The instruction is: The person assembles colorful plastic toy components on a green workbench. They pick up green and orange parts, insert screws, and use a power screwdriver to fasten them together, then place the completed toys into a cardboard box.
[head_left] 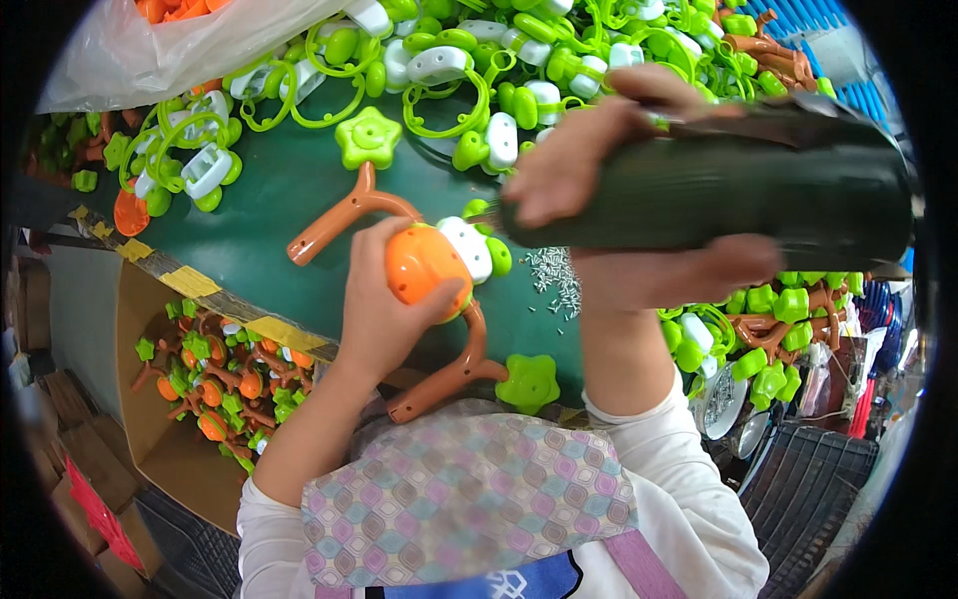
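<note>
My left hand (384, 309) grips a toy with a round orange body (424, 265), pressing it against the green work surface (269, 205). Two brown forked branches stick out from this toy, each tipped with a light green star. On its right side sits a white-and-green piece (467, 248). Wrapped around a thick, dark green cylindrical power screwdriver (718, 190) is my right hand (639, 280), partly hidden by it. The screwdriver lies nearly level, its narrow end at the white-and-green piece; whether the tip touches a screw is hidden. Small silver screws (555, 280) are heaped beside the toy.
Green rings with white-and-green pieces (449, 75) pile along the far side. A plastic bag of orange parts (150, 50) stands far left. Below the table's taped edge (190, 281), a cardboard box (150, 419) holds assembled toys. Brown and green parts (778, 329) lie at right.
</note>
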Tool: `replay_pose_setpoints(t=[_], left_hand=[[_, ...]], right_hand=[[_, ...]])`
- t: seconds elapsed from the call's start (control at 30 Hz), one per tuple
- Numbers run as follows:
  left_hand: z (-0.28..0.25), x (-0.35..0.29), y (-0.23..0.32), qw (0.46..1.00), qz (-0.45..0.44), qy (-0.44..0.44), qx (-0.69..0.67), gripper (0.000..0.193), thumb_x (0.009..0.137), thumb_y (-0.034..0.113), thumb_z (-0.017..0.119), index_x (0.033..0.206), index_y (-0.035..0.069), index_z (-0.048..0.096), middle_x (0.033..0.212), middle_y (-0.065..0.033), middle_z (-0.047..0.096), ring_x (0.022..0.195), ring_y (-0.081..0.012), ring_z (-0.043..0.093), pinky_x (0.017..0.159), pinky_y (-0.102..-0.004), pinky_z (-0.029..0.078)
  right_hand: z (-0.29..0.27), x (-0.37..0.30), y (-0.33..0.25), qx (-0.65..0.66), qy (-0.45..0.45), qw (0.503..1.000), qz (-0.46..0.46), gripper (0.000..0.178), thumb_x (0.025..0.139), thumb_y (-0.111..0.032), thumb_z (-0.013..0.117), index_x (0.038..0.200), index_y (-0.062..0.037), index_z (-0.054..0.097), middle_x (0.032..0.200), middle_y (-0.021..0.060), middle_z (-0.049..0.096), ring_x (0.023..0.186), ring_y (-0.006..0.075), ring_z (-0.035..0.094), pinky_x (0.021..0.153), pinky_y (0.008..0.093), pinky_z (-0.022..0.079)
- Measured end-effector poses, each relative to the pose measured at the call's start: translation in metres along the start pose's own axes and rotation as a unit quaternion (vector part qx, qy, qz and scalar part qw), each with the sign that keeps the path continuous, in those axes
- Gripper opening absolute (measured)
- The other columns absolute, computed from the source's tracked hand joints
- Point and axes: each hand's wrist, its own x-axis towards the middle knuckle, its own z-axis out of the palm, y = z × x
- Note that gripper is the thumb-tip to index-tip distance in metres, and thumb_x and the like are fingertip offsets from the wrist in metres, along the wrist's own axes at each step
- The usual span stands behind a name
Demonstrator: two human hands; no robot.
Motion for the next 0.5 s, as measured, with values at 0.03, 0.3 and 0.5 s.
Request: replay_pose_setpoints(t=[0.03,0.3,0.5], left_hand=[[-0.003,0.002,0.004,0.998,-0.056,0.01,-0.041,0.064,0.077,0.028,0.083,0.127,0.003,0.052,0.124,-0.0176,0.054,0.117,-0.0322,0.057,0.099,-0.0415,0.048],[-0.04,0.024,0.06,0.9,-0.213,0.052,-0.378,0.054,0.101,0.049,0.055,0.127,0.002,0.051,0.123,-0.014,0.061,0.106,-0.0247,0.068,0.08,-0.0421,0.06],[-0.066,0.01,0.036,0.907,-0.095,0.167,-0.375,0.047,0.106,0.043,0.049,0.135,0.006,0.05,0.128,-0.0109,0.059,0.118,-0.0224,0.061,0.096,-0.041,0.054]], right_hand=[[-0.009,-0.001,-0.014,-0.012,0.005,1.0,-0.008,0.079,0.083,-0.071,0.054,0.123,-0.0036,0.049,0.077,0.0069,0.056,0.065,0.0184,0.055,0.065,0.0323,0.047],[-0.125,-0.08,-0.071,-0.18,0.302,0.93,0.11,0.062,0.103,-0.055,0.045,0.123,0.003,0.053,0.073,0.0085,0.056,0.064,0.0195,0.057,0.062,0.0351,0.051],[-0.173,-0.107,-0.06,-0.304,0.373,0.875,0.052,0.049,0.103,-0.036,0.057,0.13,0.0043,0.052,0.088,0.0094,0.062,0.078,0.0207,0.065,0.074,0.0349,0.054]])
